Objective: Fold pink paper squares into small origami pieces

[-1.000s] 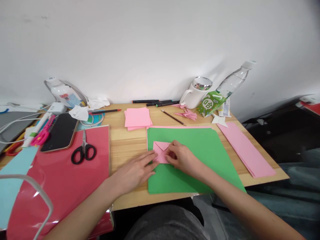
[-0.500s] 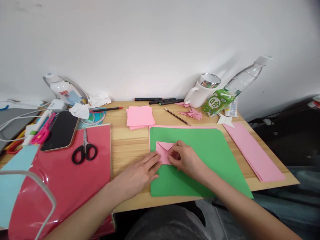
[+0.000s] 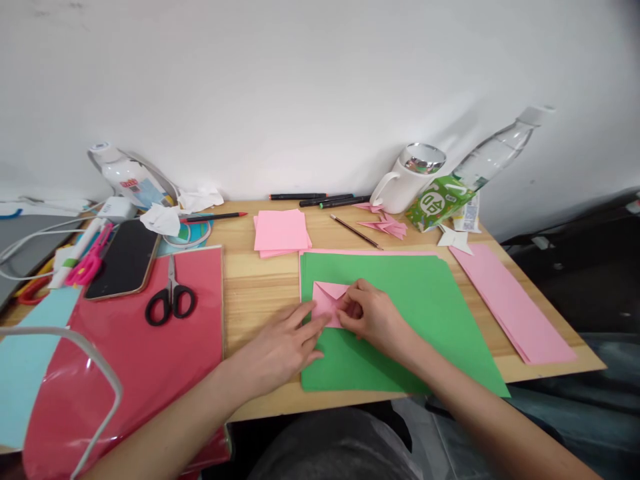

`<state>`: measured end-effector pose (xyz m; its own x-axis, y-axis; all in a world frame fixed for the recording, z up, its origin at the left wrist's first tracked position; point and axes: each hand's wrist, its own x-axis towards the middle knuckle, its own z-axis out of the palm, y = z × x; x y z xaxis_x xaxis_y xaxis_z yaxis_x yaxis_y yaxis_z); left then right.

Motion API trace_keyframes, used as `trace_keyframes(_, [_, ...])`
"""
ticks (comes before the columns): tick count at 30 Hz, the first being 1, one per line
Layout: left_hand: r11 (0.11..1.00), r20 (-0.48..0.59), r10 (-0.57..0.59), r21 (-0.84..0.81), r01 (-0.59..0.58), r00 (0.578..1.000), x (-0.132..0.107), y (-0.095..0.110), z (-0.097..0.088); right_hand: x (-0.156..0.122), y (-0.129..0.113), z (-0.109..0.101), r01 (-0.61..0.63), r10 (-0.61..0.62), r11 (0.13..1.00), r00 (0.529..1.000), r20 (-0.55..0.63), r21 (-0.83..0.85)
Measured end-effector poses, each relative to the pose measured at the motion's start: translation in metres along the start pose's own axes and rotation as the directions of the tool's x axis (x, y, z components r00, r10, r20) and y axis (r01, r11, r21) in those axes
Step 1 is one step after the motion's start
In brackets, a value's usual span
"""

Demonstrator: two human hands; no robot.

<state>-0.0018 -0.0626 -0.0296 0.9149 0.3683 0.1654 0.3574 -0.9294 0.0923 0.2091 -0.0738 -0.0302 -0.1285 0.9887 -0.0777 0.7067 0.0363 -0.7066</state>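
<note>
A small pink folded paper [image 3: 326, 299] lies on a large green sheet [image 3: 415, 313] on the wooden desk. My left hand [image 3: 283, 343] rests flat, fingers stretched, its fingertips pressing the paper's left lower edge. My right hand [image 3: 370, 313] is curled with thumb and fingers pinching the paper's right side, covering part of it.
A stack of pink squares [image 3: 280, 232], pens [image 3: 320, 199], a white mug [image 3: 407, 179], a bottle [image 3: 495, 157] and green carton [image 3: 440, 203] stand at the back. Black scissors [image 3: 170, 300] lie on a red sheet [image 3: 130, 360]; a phone [image 3: 123, 267] beside. Pink strips [image 3: 510, 303] lie right.
Both hands stay on the pink paper; my left fingers have crept slightly toward it while the right keeps pinching. The view shifted a little.
</note>
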Motion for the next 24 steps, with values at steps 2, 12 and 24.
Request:
trace_keyframes(2, [1.000, -0.013, -0.007, -0.013, 0.007, 1.000, 0.001, 0.000, 0.000, -0.002, 0.001, 0.001, 0.013, -0.013, 1.000, 1.000, -0.027, 0.016])
trace_keyframes(12, [0.998, -0.054, -0.053, -0.024, 0.051, 0.997, 0.003, 0.005, -0.003, -0.025, 0.009, 0.000, 0.385, -0.388, 0.917, 0.921, -0.018, -0.102])
trace_keyframes(24, [1.000, -0.049, -0.030, -0.009, 0.029, 0.998, 0.007, 0.005, -0.001, -0.053, -0.005, 0.002, 0.498, -0.495, 0.688, 0.854, 0.160, -0.527])
